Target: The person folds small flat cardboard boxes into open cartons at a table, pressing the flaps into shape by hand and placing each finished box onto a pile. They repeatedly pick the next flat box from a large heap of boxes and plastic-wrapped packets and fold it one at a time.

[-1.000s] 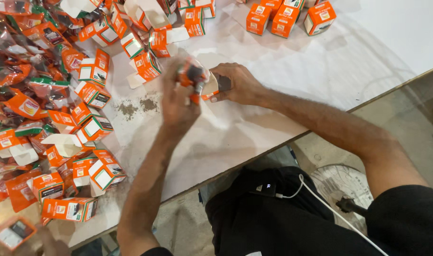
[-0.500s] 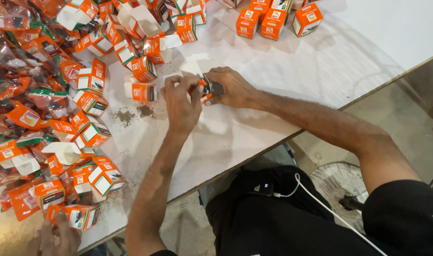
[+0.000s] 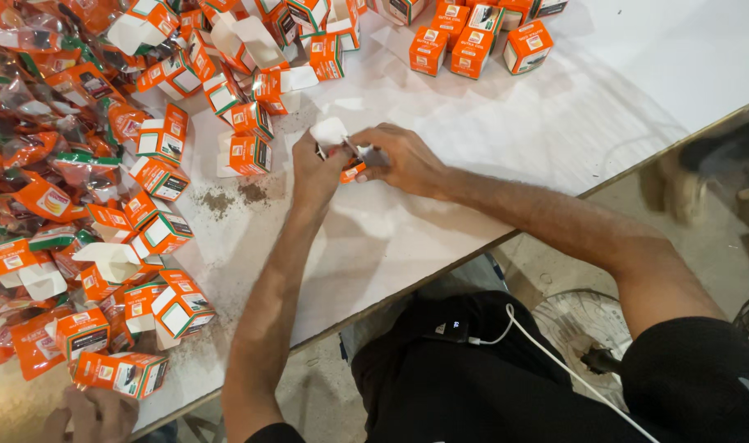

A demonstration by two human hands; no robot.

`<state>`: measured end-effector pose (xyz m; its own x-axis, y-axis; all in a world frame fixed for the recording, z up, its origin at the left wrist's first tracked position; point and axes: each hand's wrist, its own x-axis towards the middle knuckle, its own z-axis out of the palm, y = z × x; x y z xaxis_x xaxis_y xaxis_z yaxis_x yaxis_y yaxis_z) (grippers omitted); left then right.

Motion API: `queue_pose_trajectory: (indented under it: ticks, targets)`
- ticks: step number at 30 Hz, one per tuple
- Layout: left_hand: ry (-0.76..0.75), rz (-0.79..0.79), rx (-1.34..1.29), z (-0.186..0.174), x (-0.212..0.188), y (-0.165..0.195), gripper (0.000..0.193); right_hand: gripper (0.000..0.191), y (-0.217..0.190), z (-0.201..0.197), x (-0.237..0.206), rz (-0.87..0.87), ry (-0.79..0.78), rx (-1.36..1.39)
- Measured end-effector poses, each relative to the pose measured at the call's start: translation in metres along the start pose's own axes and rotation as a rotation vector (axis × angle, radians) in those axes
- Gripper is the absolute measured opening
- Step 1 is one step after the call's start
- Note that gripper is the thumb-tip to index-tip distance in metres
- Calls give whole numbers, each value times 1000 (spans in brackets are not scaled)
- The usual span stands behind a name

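Note:
Both my hands meet over the white table [image 3: 555,123]. My left hand [image 3: 315,168] grips a small orange carton [image 3: 333,139] with its white flap turned up. My right hand [image 3: 399,157] pinches a small dark metal part [image 3: 368,153] at the carton's open end. The carton is mostly hidden between my fingers, with an orange corner showing below them.
A heap of open orange-and-white cartons [image 3: 165,238] and orange plastic packets [image 3: 29,156] fills the table's left side. Several closed orange cartons [image 3: 473,41] stand at the back. Dark crumbs [image 3: 231,197] lie left of my hands. Another person's hand [image 3: 95,414] shows at the bottom left.
My hands have stayed together on the carton and turned it; its white flap now points up. The view has shifted slightly.

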<state>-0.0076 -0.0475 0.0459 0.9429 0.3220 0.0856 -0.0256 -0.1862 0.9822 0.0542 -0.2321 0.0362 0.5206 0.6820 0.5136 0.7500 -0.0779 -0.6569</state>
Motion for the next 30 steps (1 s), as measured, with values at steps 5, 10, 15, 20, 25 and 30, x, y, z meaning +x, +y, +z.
queue_pose_trajectory:
  ticks: [5, 10, 15, 20, 25, 30]
  targets:
    - [-243, -105, -306, -30, -13, 11, 25, 66, -11, -1, -5, -236, -79, -389]
    - [-170, -174, -295, -34, -10, 5, 19, 70, -17, -1, -5, -274, -13, -310]
    - [-141, -122, -203, -25, 0, -7, 19, 74, -17, -2, -4, -227, -39, -202]
    - [13, 106, 204, -17, -9, -13, 23, 65, -15, -7, 7, -99, -92, -22]
    - [-53, 471, 174, -19, -31, -6, 29, 51, -14, -5, 7, -105, -48, 95]
    - [-151, 809, 458, -33, -38, 14, 31, 64, -7, -3, 2, 87, -70, 215]
